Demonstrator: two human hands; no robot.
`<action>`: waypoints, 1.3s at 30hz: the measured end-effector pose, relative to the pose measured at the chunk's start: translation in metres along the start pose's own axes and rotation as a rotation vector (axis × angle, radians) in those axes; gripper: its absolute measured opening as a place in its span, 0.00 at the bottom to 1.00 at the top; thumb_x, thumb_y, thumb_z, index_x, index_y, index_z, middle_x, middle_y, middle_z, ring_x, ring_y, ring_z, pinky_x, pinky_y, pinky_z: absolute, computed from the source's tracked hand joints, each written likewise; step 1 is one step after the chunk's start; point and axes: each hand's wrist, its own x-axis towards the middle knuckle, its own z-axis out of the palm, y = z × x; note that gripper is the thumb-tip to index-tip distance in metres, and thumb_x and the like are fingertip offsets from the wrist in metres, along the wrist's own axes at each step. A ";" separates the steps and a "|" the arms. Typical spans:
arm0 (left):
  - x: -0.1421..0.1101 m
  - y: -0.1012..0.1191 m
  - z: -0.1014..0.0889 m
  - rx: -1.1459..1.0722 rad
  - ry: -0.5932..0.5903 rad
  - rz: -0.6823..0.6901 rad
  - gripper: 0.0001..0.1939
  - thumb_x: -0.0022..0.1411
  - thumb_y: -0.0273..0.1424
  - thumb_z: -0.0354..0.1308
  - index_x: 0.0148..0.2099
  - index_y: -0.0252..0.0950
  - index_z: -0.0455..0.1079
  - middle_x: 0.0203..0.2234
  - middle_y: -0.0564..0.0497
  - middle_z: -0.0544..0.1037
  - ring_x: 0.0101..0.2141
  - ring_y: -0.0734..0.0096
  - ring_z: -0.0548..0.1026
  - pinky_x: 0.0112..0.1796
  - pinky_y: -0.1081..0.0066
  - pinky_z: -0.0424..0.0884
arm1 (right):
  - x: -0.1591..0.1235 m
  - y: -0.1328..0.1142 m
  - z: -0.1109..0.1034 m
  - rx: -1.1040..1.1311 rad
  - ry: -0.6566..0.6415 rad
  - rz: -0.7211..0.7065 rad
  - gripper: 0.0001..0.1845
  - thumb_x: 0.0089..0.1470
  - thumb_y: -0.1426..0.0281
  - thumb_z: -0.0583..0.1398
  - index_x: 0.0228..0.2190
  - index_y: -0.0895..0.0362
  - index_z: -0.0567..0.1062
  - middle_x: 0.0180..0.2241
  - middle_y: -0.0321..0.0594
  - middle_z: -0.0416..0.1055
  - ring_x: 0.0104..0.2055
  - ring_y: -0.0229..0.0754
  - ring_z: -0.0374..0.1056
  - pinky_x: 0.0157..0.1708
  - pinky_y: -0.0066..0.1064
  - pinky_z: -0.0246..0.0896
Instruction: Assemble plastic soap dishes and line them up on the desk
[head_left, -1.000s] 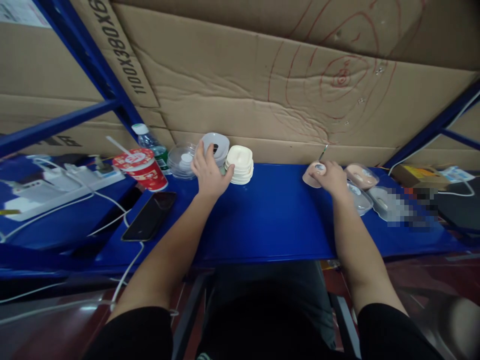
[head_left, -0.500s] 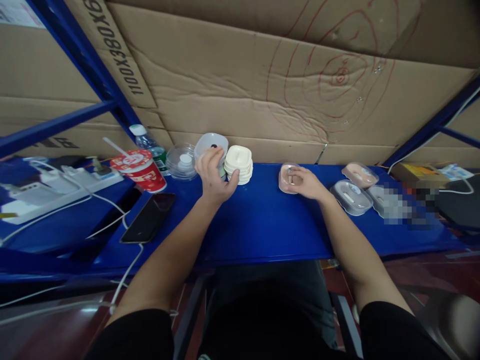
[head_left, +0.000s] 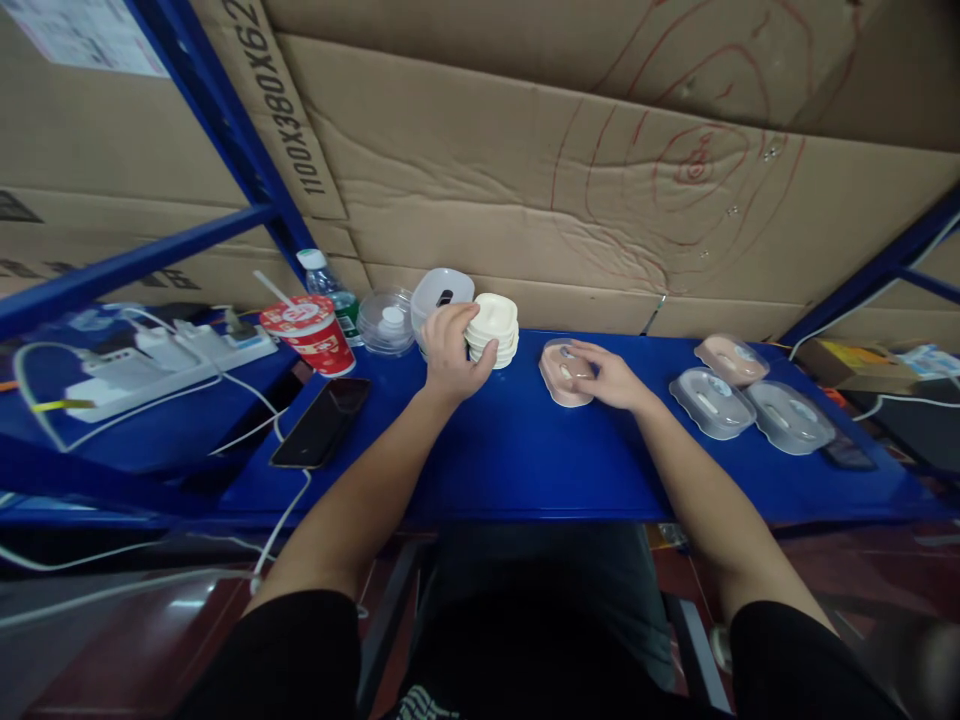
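Observation:
My left hand (head_left: 454, 352) rests at the left side of a stack of cream square lidded pieces (head_left: 495, 325). Its thumb and fingers are spread apart, with the thumb in front of the stack; whether it touches is hard to see. Behind its fingers stands a translucent container (head_left: 442, 292) tipped up on its side. My right hand (head_left: 609, 380) grips the right edge of a pink container with a clear lid (head_left: 562, 385) on the blue table, its fingers over the lid.
Three similar lidded containers, one pink (head_left: 729, 358) and two grey (head_left: 711, 402), lie at the right. To the left are a red cup with a straw (head_left: 319, 340), a bottle (head_left: 341, 300), clear round lids (head_left: 382, 335), a phone (head_left: 321, 425) and a power strip (head_left: 172, 370).
The pink container has moved left and nearer to me, toward the cream stack, with my right hand on it. My left hand stays beside the stack. The view has shifted slightly.

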 end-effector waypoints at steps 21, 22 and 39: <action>-0.004 0.042 0.002 -0.263 -0.325 0.358 0.44 0.55 0.63 0.68 0.65 0.43 0.70 0.62 0.35 0.76 0.60 0.46 0.77 0.55 0.48 0.75 | -0.003 -0.043 0.007 0.352 0.417 0.234 0.41 0.59 0.29 0.50 0.29 0.52 0.78 0.20 0.39 0.72 0.26 0.47 0.72 0.27 0.36 0.64; -0.003 0.043 0.002 -0.238 -0.353 0.373 0.40 0.57 0.62 0.67 0.63 0.44 0.71 0.63 0.35 0.75 0.60 0.46 0.77 0.55 0.49 0.75 | -0.003 -0.044 0.007 0.359 0.415 0.234 0.41 0.59 0.29 0.50 0.29 0.52 0.78 0.20 0.39 0.73 0.25 0.46 0.71 0.26 0.36 0.64; 0.028 -0.074 -0.039 0.158 0.299 -0.505 0.18 0.63 0.44 0.67 0.49 0.40 0.71 0.64 0.36 0.67 0.68 0.43 0.65 0.68 0.39 0.61 | 0.003 0.021 -0.004 0.096 0.323 0.272 0.35 0.60 0.42 0.61 0.58 0.53 0.73 0.34 0.38 0.81 0.23 0.42 0.73 0.31 0.38 0.70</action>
